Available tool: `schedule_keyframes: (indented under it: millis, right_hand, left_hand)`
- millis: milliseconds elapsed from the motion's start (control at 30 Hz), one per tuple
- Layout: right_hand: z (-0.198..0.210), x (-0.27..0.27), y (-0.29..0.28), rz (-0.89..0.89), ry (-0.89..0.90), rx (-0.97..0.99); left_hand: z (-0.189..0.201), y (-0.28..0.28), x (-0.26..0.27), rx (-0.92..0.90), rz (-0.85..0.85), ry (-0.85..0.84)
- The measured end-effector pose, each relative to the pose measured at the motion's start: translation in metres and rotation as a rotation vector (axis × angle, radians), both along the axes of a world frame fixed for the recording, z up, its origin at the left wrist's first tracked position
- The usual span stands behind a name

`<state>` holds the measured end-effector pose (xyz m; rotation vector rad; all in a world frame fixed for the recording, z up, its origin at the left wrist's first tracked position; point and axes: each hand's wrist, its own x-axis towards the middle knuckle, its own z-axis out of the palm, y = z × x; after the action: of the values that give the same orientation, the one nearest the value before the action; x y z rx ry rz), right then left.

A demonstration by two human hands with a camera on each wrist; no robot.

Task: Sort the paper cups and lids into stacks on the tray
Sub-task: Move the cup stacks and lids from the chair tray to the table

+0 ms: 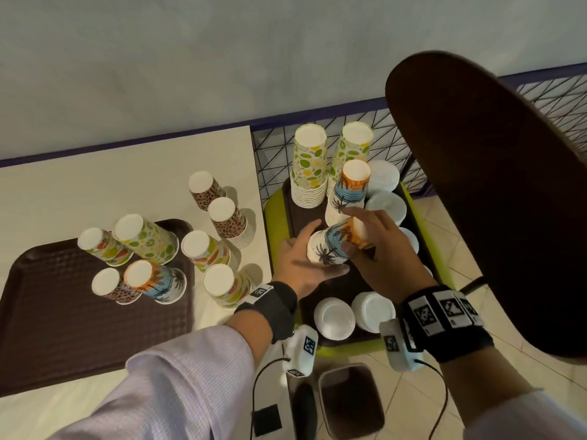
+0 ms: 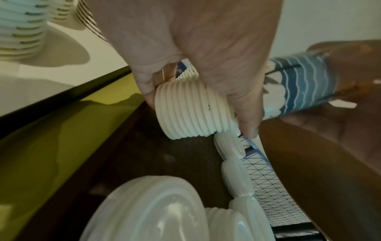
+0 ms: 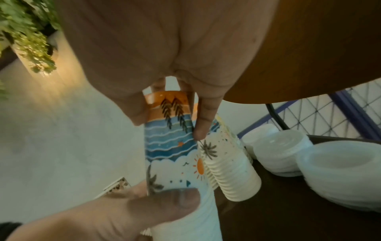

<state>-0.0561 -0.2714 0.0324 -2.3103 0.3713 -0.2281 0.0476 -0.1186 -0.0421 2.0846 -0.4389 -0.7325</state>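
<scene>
A tilted stack of beach-print paper cups (image 1: pixel 333 247) hangs over the brown tray (image 1: pixel 343 289) on the green chair. My left hand (image 1: pixel 301 262) grips its ribbed rim end (image 2: pixel 189 110). My right hand (image 1: pixel 368 246) pinches the orange base end (image 3: pixel 167 104). The left thumb (image 3: pixel 156 207) lies across the lower cups. Behind stand another beach-print stack (image 1: pixel 349 192) and two lime-print stacks (image 1: pixel 309 166). White lid stacks (image 1: pixel 386 206) sit on the right side and the near end (image 1: pixel 333 317) of this tray.
A second brown tray (image 1: pixel 63 328) on the white table holds several upturned cup stacks, and more stacks (image 1: pixel 222 217) stand beside it. A dark round tabletop (image 1: pixel 492 201) overhangs the right. A wire-mesh fence (image 1: pixel 273 147) is behind the chair.
</scene>
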Motion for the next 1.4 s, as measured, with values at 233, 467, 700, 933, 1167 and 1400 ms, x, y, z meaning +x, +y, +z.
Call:
schedule_keyframes:
  millis: [233, 467, 700, 933, 1167, 1400]
  right_hand:
    - [0.019, 0.023, -0.008, -0.310, -0.220, 0.388]
    - [-0.024, 0.073, -0.036, -0.392, 0.195, 0.285]
    - [-0.063, 0.104, -0.028, -0.442, 0.058, 0.215]
    - [-0.079, 0.091, -0.019, -0.379, -0.007, 0.141]
    - [-0.072, 0.082, -0.009, -0.260, 0.060, -0.023]
    - [-0.083, 0.086, -0.015, -0.234, 0.171, -0.001]
  left_hand:
    - [0.011, 0.016, -0.006, -0.276, 0.127, 0.071]
    - [0.030, 0.029, -0.009, -0.424, 0.313, 0.240]
    - [0.035, 0.039, -0.010, -0.435, 0.363, 0.285]
    - [0.040, 0.044, -0.011, -0.440, 0.380, 0.277]
    - [0.044, 0.044, -0.013, -0.446, 0.398, 0.263]
    - [0.048, 0.048, -0.016, -0.424, 0.384, 0.234]
